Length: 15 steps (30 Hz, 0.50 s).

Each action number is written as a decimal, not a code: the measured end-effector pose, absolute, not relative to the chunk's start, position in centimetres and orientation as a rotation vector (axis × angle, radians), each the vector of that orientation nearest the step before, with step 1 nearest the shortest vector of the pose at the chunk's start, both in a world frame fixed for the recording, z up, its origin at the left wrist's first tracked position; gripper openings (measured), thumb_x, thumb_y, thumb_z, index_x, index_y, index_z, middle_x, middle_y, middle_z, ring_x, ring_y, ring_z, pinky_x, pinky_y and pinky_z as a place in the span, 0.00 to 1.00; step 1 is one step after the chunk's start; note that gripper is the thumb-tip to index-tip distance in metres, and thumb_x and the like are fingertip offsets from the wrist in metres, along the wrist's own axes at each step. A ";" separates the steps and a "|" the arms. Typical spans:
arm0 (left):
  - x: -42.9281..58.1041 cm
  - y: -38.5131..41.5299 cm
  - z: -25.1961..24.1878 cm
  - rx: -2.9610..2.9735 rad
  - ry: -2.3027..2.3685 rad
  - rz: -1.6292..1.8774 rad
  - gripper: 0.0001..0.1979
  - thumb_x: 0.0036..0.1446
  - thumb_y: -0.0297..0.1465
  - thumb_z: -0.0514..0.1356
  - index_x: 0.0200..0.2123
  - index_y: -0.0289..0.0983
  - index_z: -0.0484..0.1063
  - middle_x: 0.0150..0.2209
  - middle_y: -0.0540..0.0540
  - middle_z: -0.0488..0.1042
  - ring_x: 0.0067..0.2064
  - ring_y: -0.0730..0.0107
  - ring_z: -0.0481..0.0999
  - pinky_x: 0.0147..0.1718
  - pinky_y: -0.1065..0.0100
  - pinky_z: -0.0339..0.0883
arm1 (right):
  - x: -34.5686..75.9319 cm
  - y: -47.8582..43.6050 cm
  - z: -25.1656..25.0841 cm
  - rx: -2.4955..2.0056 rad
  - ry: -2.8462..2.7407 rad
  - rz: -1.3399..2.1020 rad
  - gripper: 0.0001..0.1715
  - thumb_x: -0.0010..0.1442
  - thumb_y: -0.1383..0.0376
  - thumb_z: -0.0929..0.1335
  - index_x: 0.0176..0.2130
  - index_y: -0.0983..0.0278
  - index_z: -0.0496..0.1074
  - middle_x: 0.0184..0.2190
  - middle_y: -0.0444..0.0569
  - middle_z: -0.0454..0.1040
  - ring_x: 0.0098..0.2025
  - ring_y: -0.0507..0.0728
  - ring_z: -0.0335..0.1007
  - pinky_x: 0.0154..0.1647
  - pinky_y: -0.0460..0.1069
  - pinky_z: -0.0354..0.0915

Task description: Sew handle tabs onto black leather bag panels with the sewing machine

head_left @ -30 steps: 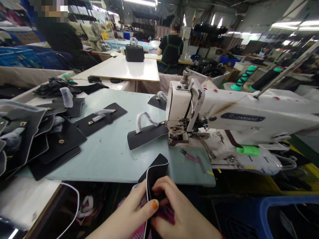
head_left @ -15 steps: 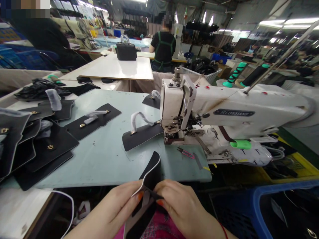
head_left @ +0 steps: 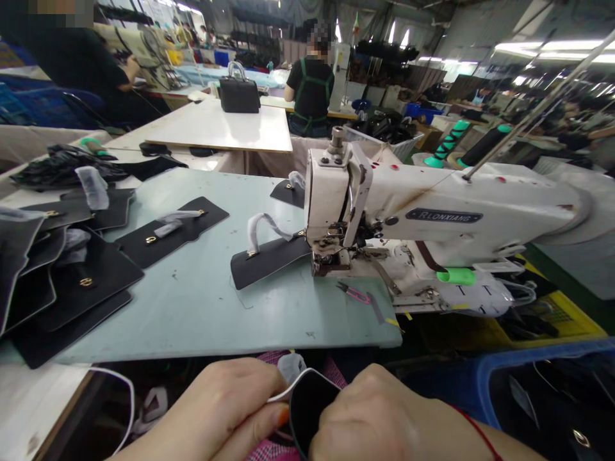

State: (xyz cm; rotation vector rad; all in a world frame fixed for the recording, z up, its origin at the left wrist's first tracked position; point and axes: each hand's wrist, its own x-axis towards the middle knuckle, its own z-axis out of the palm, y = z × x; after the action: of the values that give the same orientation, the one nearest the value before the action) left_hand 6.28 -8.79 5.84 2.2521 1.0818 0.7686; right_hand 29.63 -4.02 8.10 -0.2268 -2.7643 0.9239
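Low in front of my lap, a black leather bag panel (head_left: 307, 406) with a pale edge is bent into a curve between my hands. My left hand (head_left: 235, 400) pinches its left edge, the thumb with an orange nail pressed against it. Closed around the right side is my right hand (head_left: 372, 413), its fingertips mostly hidden. A piece of clear plastic wrapping (head_left: 291, 367) shows just behind the panel. Beyond, a similar panel (head_left: 269, 259) with a wrapped handle lies on the pale green table (head_left: 192, 314), its right end by the sewing machine (head_left: 384, 205).
Pink-handled thread snips (head_left: 354, 293) lie in front of the machine. More black panels (head_left: 91, 275) are piled at the left. A blue crate (head_left: 485, 384) stands at my right. Farther back, a black handbag (head_left: 240, 95) sits on a white table, near a person in a green-strapped apron (head_left: 311, 83).
My hands have turned the panel and brought it lower, so its upper end no longer stands over the table edge. My right hand has closed further round it. The view has shifted slightly.
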 end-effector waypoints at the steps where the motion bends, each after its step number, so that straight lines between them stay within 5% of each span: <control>1: 6.3 -8.9 5.4 2.281 1.070 0.793 0.13 0.66 0.31 0.49 0.32 0.39 0.69 0.23 0.51 0.72 0.25 0.73 0.73 0.29 0.78 0.69 | 29.9 -3.7 8.0 -0.247 -2.770 0.943 0.30 0.74 0.54 0.51 0.25 0.64 0.59 0.22 0.40 0.65 0.23 0.47 0.56 0.22 0.45 0.49; 7: 5.5 -10.1 2.2 2.455 0.985 0.923 0.20 0.68 0.33 0.43 0.25 0.40 0.64 0.18 0.50 0.67 0.21 0.72 0.68 0.26 0.73 0.65 | 32.6 -1.2 6.7 -0.450 -2.761 1.228 0.30 0.73 0.53 0.51 0.36 0.65 0.71 0.28 0.46 0.72 0.29 0.50 0.67 0.31 0.43 0.58; 15: 5.3 -10.3 1.3 2.460 0.979 0.993 0.20 0.68 0.33 0.44 0.23 0.40 0.63 0.16 0.50 0.66 0.19 0.72 0.67 0.22 0.70 0.61 | 33.0 -1.2 6.0 -0.460 -2.665 1.346 0.30 0.73 0.52 0.52 0.37 0.64 0.74 0.29 0.47 0.74 0.30 0.51 0.69 0.33 0.44 0.61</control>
State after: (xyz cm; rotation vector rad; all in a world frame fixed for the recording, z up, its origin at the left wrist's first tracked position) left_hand 5.35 -10.33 1.33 2.4603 0.9794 0.9932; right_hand 32.99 -1.20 5.95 -0.4601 -2.6652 1.3458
